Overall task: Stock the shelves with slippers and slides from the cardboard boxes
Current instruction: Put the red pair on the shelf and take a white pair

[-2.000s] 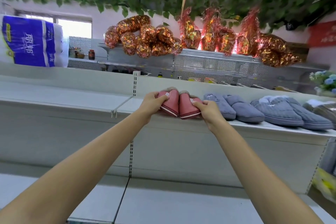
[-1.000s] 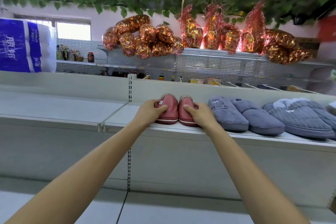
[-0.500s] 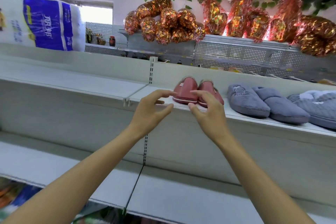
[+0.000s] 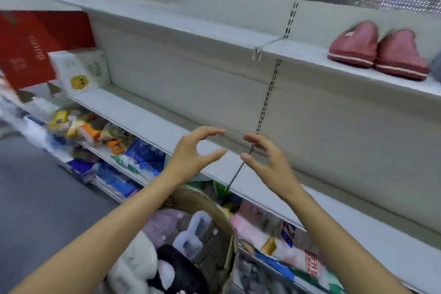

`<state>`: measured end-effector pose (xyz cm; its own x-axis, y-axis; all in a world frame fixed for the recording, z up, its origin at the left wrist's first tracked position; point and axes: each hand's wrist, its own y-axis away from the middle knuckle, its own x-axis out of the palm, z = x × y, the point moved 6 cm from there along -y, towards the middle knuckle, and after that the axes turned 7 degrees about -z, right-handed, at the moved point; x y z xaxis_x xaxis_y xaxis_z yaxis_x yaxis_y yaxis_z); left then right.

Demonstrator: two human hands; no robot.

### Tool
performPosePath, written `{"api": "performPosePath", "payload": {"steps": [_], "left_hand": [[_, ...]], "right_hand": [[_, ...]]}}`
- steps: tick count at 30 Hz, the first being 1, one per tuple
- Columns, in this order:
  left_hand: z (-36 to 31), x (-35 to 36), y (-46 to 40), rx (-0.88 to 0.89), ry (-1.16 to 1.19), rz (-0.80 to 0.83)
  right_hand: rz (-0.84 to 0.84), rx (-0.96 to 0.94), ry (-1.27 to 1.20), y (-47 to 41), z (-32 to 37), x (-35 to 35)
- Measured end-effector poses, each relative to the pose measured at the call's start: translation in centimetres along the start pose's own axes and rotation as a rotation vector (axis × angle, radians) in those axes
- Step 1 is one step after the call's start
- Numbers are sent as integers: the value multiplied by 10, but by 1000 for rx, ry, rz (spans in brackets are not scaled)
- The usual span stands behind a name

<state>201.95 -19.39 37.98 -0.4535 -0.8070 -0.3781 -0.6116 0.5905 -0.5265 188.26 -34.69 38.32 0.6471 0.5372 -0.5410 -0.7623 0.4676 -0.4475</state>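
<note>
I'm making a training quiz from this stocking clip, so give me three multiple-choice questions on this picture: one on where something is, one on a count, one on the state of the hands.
1. Where do the pink slippers sit?
A. in the cardboard box
B. on the upper shelf, right of the slotted upright
C. on the floor

2. How many pink slippers are on that shelf?
A. one
B. two
C. four

3. What are the left hand and right hand doing?
A. both empty, fingers loosely curved
B. both gripping a slipper
C. lifting the box

Answers: 1 B, they rest side by side there; 2 B, one pair shows; 3 A, nothing lies between the fingers above the cardboard box.
</note>
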Motion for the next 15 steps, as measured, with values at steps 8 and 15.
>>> {"api": "performPosePath", "payload": {"steps": [8,15], "left_hand": [[143,-26,119,-358,-71,128],[269,-37,211,-663,-162,256]], "right_hand": [[285,248,-24,77,-78,149],[494,519,5,158,-142,259]]}}
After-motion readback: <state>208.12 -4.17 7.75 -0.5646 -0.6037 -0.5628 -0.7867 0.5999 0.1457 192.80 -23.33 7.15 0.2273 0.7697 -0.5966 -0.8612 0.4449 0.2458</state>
